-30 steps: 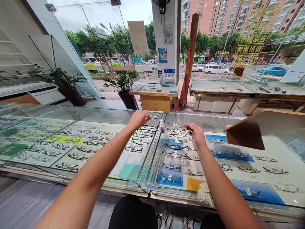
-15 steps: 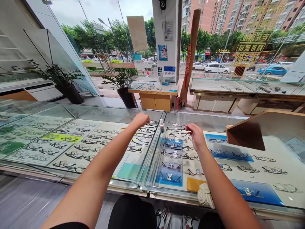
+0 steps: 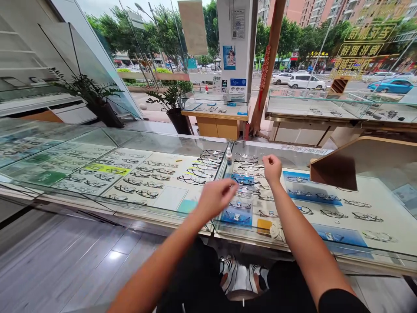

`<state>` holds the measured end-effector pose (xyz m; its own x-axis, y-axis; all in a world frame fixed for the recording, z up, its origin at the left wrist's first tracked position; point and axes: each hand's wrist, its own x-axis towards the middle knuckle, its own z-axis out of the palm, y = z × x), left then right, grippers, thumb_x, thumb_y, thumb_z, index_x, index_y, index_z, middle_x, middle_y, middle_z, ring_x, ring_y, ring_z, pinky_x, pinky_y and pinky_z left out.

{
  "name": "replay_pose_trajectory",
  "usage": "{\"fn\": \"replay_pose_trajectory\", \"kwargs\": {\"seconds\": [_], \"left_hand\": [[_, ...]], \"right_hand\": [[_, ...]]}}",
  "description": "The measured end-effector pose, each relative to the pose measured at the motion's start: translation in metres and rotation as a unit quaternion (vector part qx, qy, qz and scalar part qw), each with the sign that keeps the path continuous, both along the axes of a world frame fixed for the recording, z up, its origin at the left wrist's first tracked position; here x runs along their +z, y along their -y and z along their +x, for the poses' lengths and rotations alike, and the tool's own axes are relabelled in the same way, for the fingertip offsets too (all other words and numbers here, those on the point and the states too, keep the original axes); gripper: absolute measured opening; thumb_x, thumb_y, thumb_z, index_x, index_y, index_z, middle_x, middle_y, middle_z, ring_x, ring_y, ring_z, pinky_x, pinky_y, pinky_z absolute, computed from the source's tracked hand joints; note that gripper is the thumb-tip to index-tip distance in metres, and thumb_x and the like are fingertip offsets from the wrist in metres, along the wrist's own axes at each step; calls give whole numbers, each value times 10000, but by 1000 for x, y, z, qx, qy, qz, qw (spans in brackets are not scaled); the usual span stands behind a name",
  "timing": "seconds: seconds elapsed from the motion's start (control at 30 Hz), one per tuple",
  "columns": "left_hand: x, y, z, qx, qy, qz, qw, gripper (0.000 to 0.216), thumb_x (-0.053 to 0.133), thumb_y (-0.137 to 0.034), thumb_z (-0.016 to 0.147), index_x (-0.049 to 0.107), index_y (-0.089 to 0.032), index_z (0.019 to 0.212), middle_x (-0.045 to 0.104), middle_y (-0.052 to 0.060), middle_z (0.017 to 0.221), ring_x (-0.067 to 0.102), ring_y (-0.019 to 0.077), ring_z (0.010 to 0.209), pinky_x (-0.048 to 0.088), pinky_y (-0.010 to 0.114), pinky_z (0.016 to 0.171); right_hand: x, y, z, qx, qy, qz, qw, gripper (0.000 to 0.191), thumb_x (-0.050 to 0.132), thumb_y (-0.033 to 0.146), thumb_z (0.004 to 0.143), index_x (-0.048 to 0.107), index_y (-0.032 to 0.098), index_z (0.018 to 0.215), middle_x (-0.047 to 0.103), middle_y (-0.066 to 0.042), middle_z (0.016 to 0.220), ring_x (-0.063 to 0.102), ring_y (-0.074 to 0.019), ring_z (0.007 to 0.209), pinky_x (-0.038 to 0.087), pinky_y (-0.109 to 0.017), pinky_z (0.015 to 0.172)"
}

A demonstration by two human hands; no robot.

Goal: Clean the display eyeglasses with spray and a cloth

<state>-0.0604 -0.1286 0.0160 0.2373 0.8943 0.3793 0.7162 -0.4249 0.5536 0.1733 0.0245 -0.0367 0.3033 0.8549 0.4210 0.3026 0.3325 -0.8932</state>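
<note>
My right hand (image 3: 272, 168) is stretched over the glass counter top (image 3: 163, 145) with its fingers pinched together beside a row of thin-framed glasses (image 3: 246, 161). What the pinch holds is too fine to make out. My left hand (image 3: 215, 198) hovers nearer to me, above the seam between two display cases. It is seen from the back, loosely curled and blurred. A small clear bottle with a blue label (image 3: 229, 156) stands between the two rows of glasses (image 3: 208, 158) that lie on the glass.
Under the glass lie many more glasses on white, green and blue cards, plus a yellow cloth (image 3: 263, 225) and a white cloth (image 3: 277, 231). A wooden-backed mirror stand (image 3: 335, 171) sits at the right. Potted plants (image 3: 97, 104), other counters and a street window lie beyond.
My left hand has drawn back from the far row of glasses toward me and to the right. My right hand stays pinched in the same place. The view has shifted back and down.
</note>
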Motion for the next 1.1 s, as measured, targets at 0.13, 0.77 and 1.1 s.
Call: {"fn": "replay_pose_trajectory", "kwargs": {"seconds": [0.13, 0.77, 1.1], "left_hand": [[-76, 71, 82, -185, -87, 38, 978, 335, 711, -428, 965, 748, -262, 1253, 749, 127, 1235, 682, 315, 1126, 506, 431, 914], [-84, 27, 163, -70, -163, 16, 984, 253, 653, -351, 997, 761, -151, 1110, 755, 175, 1076, 664, 356, 1093, 485, 506, 881], [-6, 1, -1, 29, -34, -9, 999, 267, 555, -375, 1019, 784, -240, 1010, 806, 39, 992, 716, 207, 884, 498, 318, 768]], "right_hand": [[10, 9, 0, -52, 58, 36, 996, 293, 554, 395, 901, 496, 257, 650, 547, -15, 721, 473, -206, 746, 397, -351, 782], [-44, 173, 89, 21, 328, -30, 944, 339, 502, 450, 987, 767, 245, 1042, 758, -127, 1123, 650, -340, 1053, 464, -490, 961], [-82, 171, 122, -83, 454, -85, 883, 479, 365, 449, 1066, 772, 206, 1134, 728, -154, 1268, 612, -362, 1141, 469, -484, 939]]}}
